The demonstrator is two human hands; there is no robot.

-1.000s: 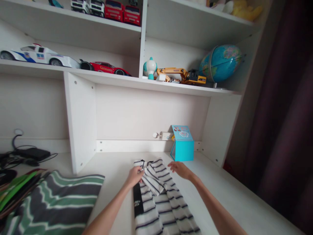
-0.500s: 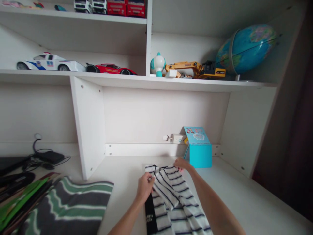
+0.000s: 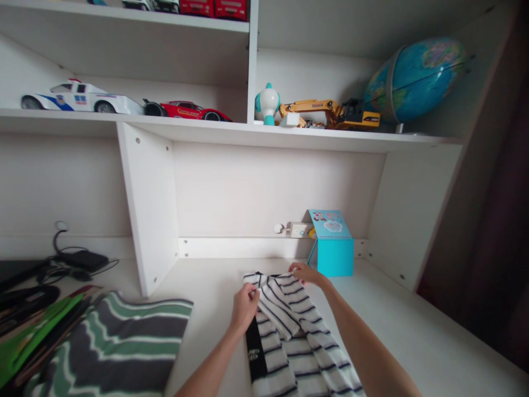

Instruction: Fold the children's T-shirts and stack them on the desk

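Observation:
A white shirt with thin black stripes (image 3: pixel 295 336) lies on the white desk (image 3: pixel 397 342), its collar end toward the back wall. My left hand (image 3: pixel 244 305) pinches the shirt's left edge near the collar, beside a black band with white lettering (image 3: pixel 253 347). Farther back, my right hand (image 3: pixel 305 273) grips the cloth at the shirt's top right corner. A folded sleeve lies across the middle between both hands.
A turquoise box (image 3: pixel 332 243) stands right behind my right hand, by a wall socket (image 3: pixel 298 229). A green, grey and white striped garment (image 3: pixel 119 342) lies at the left, with cables and a charger (image 3: pixel 78 259) beyond. Toy cars, an excavator (image 3: pixel 330 113) and a globe (image 3: pixel 417 77) fill the shelf above.
My right hand has reached back from above the shirt to its far top corner and closed on the cloth. My left hand keeps its pinch. The view has shifted left.

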